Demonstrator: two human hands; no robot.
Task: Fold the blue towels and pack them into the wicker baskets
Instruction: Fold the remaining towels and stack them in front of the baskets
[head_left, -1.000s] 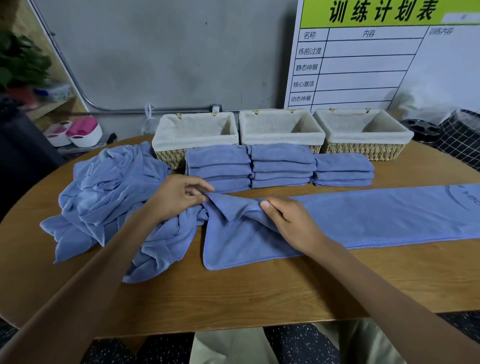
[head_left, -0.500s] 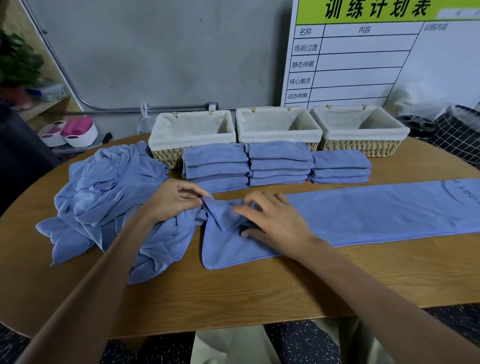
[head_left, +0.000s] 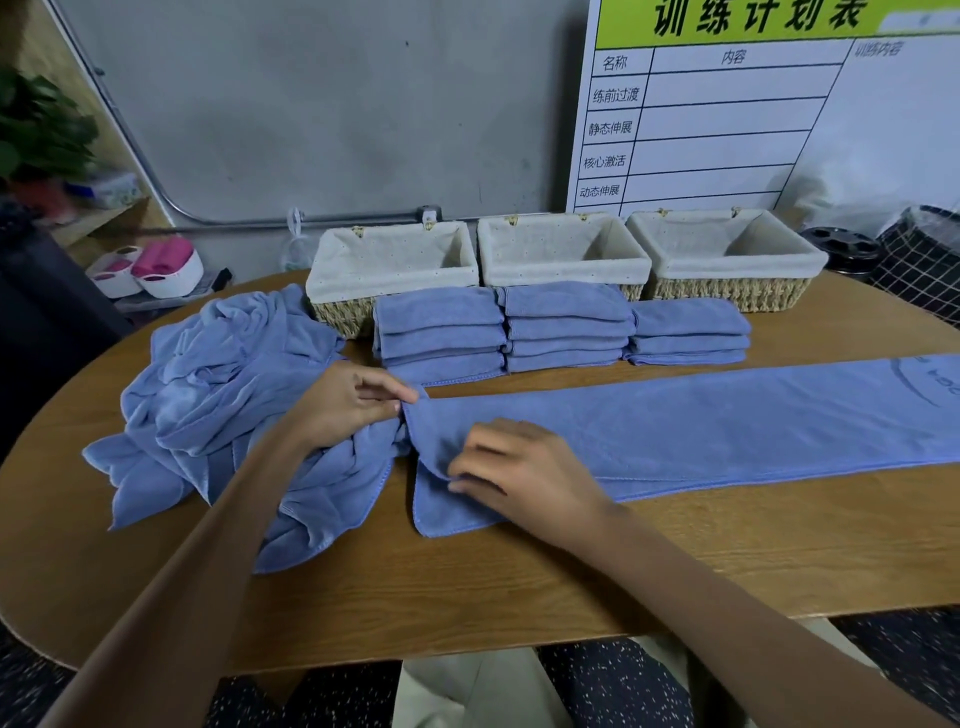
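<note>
Long blue towel (head_left: 701, 431) lies flat across the bench (head_left: 519, 597), near the folded stacks (head_left: 561, 327). Left hand (head_left: 343, 400) pinches its far-left corner; right hand (head_left: 524, 473) pinches the folded edge. Soft, light, limp: best held at corners and hems.

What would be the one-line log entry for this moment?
left hand: pinches towel corner | right hand: grips towel edge | folded stacks: on table | baskets: no towels visible inside
</note>
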